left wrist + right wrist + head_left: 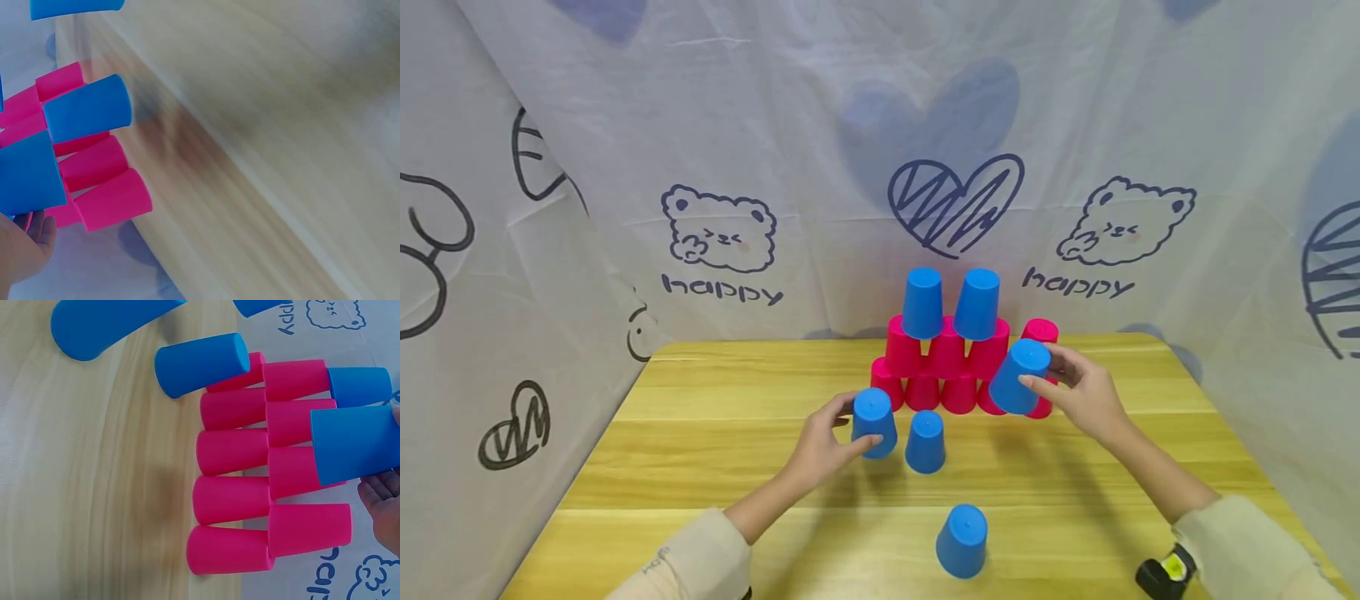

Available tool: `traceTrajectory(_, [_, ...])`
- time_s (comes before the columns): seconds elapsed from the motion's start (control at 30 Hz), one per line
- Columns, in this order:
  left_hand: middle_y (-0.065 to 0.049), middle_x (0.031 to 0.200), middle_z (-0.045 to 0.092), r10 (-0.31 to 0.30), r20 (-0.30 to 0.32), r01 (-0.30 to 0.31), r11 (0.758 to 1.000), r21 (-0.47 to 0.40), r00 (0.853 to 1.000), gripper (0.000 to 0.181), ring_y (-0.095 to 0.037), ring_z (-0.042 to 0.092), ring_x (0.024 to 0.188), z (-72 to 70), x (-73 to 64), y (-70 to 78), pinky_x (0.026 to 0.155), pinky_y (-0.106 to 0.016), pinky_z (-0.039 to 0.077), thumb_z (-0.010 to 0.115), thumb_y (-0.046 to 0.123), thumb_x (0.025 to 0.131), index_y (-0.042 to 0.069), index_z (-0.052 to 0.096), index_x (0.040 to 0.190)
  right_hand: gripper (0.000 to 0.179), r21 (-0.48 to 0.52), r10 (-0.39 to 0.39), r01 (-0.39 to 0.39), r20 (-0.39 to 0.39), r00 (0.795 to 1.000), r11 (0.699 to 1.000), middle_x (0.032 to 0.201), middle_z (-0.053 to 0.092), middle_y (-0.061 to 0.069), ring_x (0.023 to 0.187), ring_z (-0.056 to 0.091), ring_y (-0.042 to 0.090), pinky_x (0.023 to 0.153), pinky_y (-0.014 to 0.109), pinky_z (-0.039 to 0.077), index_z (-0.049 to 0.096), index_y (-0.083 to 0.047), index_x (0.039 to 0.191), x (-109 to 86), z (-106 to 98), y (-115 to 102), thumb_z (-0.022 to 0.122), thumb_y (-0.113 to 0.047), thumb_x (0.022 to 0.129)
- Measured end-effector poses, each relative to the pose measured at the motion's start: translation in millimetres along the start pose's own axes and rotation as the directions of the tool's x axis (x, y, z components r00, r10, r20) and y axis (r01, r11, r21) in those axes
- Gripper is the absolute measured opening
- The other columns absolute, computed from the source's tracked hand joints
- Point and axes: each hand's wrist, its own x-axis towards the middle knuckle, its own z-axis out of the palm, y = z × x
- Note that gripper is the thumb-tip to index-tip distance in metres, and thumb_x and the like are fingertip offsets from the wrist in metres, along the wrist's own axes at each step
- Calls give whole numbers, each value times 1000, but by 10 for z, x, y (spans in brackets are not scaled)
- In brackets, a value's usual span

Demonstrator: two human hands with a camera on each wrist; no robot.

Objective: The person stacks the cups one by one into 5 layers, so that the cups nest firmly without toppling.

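My left hand (826, 450) grips an upside-down blue cup (872, 429), thumb on the near side, just left of another blue cup (925, 446) standing on the table. My right hand (1090, 396) holds a tilted blue cup (1019, 379) in front of the right end of a stack of pink cups (958, 393). Two blue cups (922, 304) sit mouth-down on the stack's second pink row. In the right wrist view, the right hand (382, 506) has its fingers under the held cup (353, 447). The left wrist view shows the left hand's fingers (40, 231) below its cup (28, 178).
One more blue cup (962, 542) stands nearer the front of the wooden table (700, 467). Behind the stack hangs a white cloth (820, 167) with bears and hearts, which also covers both sides. A black band with a yellow patch (1172, 568) is by the right sleeve.
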Motion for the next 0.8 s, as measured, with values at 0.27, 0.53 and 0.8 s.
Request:
traceTrajectory(0.27, [-14,115,63,6,-37,-5,999,33,999,52,-30,61,105,-41,92,63,89,-47,51,76,11,75,1,54,120,52,1,1,-1,-44,999,1000,116,60,24,105,59,38,77,3,43,49,3,129,51,-48,-9,66,-21,86])
traceTrajectory(0.53, [-16,116,63,-7,-56,9,1000,22,998,53,-32,60,105,-97,196,149,89,-47,51,75,11,76,0,53,123,52,2,-11,11,-67,998,1000,116,60,24,105,59,37,78,0,41,49,3,129,137,-83,-45,66,-21,86])
traceTrajectory(0.8, [-18,117,62,-49,-69,51,999,20,996,55,-33,61,105,-203,317,265,89,-45,52,75,12,77,0,51,125,51,-22,-45,43,-95,995,999,115,61,25,103,60,36,80,3,43,50,4,128,249,-113,-82,66,-19,86])
